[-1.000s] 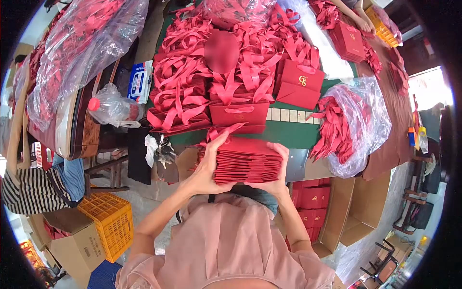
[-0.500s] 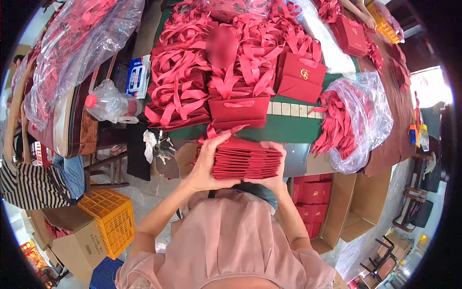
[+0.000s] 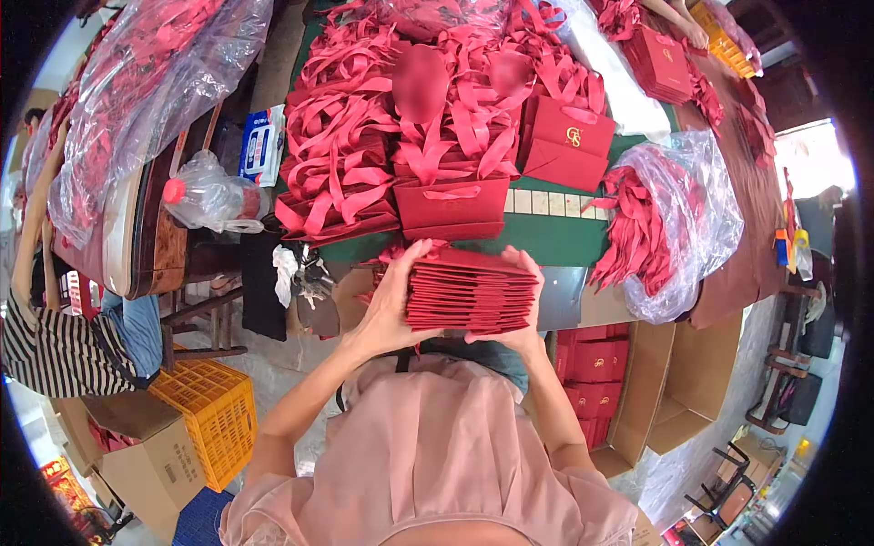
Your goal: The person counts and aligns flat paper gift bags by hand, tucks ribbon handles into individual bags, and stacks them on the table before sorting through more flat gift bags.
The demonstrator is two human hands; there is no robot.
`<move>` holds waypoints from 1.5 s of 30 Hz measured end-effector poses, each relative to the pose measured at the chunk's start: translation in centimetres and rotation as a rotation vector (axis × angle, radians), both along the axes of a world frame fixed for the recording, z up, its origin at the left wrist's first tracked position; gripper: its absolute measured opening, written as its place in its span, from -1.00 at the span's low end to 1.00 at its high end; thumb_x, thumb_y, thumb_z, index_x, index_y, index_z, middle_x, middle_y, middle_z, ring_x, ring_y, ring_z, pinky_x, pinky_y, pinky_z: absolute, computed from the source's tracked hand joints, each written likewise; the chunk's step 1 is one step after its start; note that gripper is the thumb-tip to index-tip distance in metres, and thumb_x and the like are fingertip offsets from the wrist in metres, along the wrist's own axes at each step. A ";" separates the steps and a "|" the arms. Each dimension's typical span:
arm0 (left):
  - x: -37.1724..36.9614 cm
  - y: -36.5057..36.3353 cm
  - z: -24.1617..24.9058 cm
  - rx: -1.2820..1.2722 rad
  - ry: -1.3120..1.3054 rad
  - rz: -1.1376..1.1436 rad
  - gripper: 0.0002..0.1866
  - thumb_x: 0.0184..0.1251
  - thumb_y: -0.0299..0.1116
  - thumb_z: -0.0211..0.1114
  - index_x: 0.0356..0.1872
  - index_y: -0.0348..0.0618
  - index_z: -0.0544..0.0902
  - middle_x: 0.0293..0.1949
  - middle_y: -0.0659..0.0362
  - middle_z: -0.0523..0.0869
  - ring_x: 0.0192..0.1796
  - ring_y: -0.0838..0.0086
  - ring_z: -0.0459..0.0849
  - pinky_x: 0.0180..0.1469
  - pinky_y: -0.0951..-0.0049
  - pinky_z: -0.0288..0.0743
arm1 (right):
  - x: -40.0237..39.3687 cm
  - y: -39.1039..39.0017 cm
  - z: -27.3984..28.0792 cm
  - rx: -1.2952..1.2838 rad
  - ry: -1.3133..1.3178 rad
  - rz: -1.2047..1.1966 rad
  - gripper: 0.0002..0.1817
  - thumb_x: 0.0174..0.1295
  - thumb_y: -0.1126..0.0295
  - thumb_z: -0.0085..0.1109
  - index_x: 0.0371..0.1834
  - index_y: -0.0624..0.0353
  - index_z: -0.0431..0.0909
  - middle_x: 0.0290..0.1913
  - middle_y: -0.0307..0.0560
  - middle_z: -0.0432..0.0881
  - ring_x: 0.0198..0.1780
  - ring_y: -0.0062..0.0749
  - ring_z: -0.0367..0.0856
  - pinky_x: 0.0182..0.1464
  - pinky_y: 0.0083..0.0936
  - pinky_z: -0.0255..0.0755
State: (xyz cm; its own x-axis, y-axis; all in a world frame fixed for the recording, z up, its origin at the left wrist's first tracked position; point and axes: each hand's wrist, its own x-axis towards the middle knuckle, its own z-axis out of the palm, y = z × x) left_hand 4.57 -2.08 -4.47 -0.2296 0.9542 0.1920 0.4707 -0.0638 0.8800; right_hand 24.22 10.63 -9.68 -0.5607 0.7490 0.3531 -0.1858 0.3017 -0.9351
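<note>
Between my two hands is a stack of flat red paper gift bags, held in front of my body at the table's near edge. My left hand wraps the stack's left side, thumb on top. Around the right side closes my right hand, thumb also up. The bags' folded edges face me; part of their ribbon handles shows at the upper left. Just beyond, more red gift bags with ribbon handles stand in rows on the green tabletop. One bag with a gold logo leans at the right.
A plastic bag of red ribbons lies at the table's right. To the left are a plastic bottle and a wipes pack. Below right stands a cardboard box holding red bags; a yellow crate sits lower left. Other people work at both sides.
My hands have lifted the stack slightly and its top has tipped away a little. My right thumb has shifted up along the stack's side. The bags on the table look unchanged.
</note>
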 end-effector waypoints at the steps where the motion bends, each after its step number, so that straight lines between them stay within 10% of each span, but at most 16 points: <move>1: 0.1 0.0 -0.2 0.008 0.024 -0.008 0.35 -0.23 -0.28 0.70 0.58 -0.22 -0.09 0.48 -0.17 0.27 0.50 0.03 0.29 0.54 0.11 0.12 | 0.2 0.0 -0.2 0.044 -0.019 0.014 0.57 -0.59 -0.02 0.84 0.56 0.22 -0.03 0.37 0.14 0.30 0.40 -0.06 0.34 0.47 -0.11 0.22; 5: 0.0 0.2 -1.1 0.005 -0.016 -0.029 0.45 -0.28 -0.14 0.74 0.59 -0.22 -0.16 0.53 -0.19 0.16 0.55 0.00 0.19 0.56 0.06 0.04 | 0.1 -0.7 -0.1 -0.016 0.018 -0.011 0.53 -0.59 0.01 0.85 0.53 0.22 0.00 0.36 0.13 0.31 0.39 -0.05 0.35 0.49 -0.08 0.17; 12: -0.2 -0.7 3.5 -0.177 0.368 0.062 0.42 -0.36 0.06 0.73 0.58 -0.19 0.04 0.49 -0.17 0.19 0.46 -0.09 0.25 0.48 -0.01 0.17 | 0.1 0.7 -1.5 0.147 0.017 -0.007 -0.14 -0.31 0.34 0.73 0.06 0.16 0.31 0.01 0.06 0.55 0.07 -0.12 0.54 0.30 -0.09 0.38; 17: 0.1 -2.5 3.7 -0.058 0.499 0.201 0.34 -0.31 0.15 0.68 0.56 -0.16 0.15 0.48 -0.12 0.22 0.40 -0.08 0.28 0.35 0.01 0.23 | 0.2 0.6 -1.6 0.124 -0.011 -0.021 -0.12 -0.32 0.37 0.73 0.08 0.18 0.30 0.03 0.10 0.53 0.08 -0.12 0.53 0.23 -0.17 0.42; 24: -0.9 1.0 1.2 0.085 0.066 -0.123 0.57 -0.37 -0.04 0.77 0.57 -0.35 -0.24 0.50 -0.23 0.11 0.47 -0.05 0.23 0.50 0.02 0.09 | 0.2 0.5 -0.3 0.152 -0.087 -0.027 -0.05 -0.37 0.33 0.78 0.11 0.19 0.28 0.07 0.13 0.51 0.09 -0.08 0.53 0.18 -0.19 0.45; 27: 0.2 0.4 1.2 -0.002 0.093 0.019 0.36 -0.31 -0.19 0.73 0.54 -0.31 -0.02 0.22 -0.10 0.35 0.29 0.02 0.37 0.38 0.06 0.25 | -0.1 0.7 -0.4 0.144 -0.026 -0.021 -0.01 -0.40 0.29 0.79 0.13 0.19 0.28 0.07 0.11 0.51 0.09 -0.06 0.51 0.21 -0.17 0.43; 37: -0.2 0.9 0.7 0.071 0.092 -0.020 -0.07 -0.32 -0.36 0.63 0.20 -0.19 0.32 0.21 -0.01 0.49 0.28 0.02 0.37 0.37 0.04 0.27 | 2.2 -0.8 2.4 0.295 -0.252 -0.178 0.40 -0.56 -0.03 0.81 0.46 0.17 0.14 0.38 0.19 0.23 0.39 0.08 0.28 0.39 -0.07 0.29; 45: -0.1 1.0 0.7 0.073 0.101 -0.008 -0.07 -0.32 -0.32 0.66 0.20 -0.19 0.34 0.19 -0.03 0.48 0.26 0.03 0.39 0.36 0.06 0.29 | 5.9 -3.8 3.0 0.337 -0.220 -0.365 -0.47 -0.05 0.36 0.62 -0.02 0.20 0.56 -0.05 0.02 0.52 0.01 -0.06 0.55 0.11 -0.17 0.51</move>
State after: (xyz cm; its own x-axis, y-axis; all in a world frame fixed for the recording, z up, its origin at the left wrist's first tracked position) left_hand 4.45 -1.04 -3.76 -0.1982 0.9386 0.2824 0.5558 -0.1297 0.8212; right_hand 30.08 6.82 -6.65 -0.3733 0.7744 0.5108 0.1762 0.5998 -0.7805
